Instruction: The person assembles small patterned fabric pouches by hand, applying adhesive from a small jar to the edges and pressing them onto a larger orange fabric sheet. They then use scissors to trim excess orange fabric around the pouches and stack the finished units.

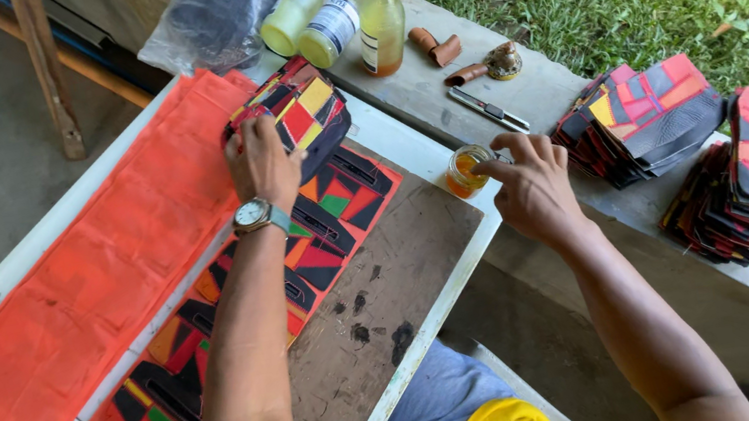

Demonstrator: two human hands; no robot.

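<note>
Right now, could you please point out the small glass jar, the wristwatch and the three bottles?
small glass jar (467, 173), head view, on its amber-filled side.
wristwatch (251, 216), head view, on the round dial.
three bottles (381, 25), head view, on the body of the rightmost, upright bottle.

Clearance around the two hands

I see bare brown board (406, 276) open between the forearms; bottles (342, 18) block beyond the left hand (260, 164), patchwork stacks (687, 138) crowd right of the glue jar (467, 171).

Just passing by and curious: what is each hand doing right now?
Left hand: fingers curled on a stack of patchwork pieces, gripping it.
Right hand: fingertips at a small jar of amber liquid; grip cannot be told.
</note>
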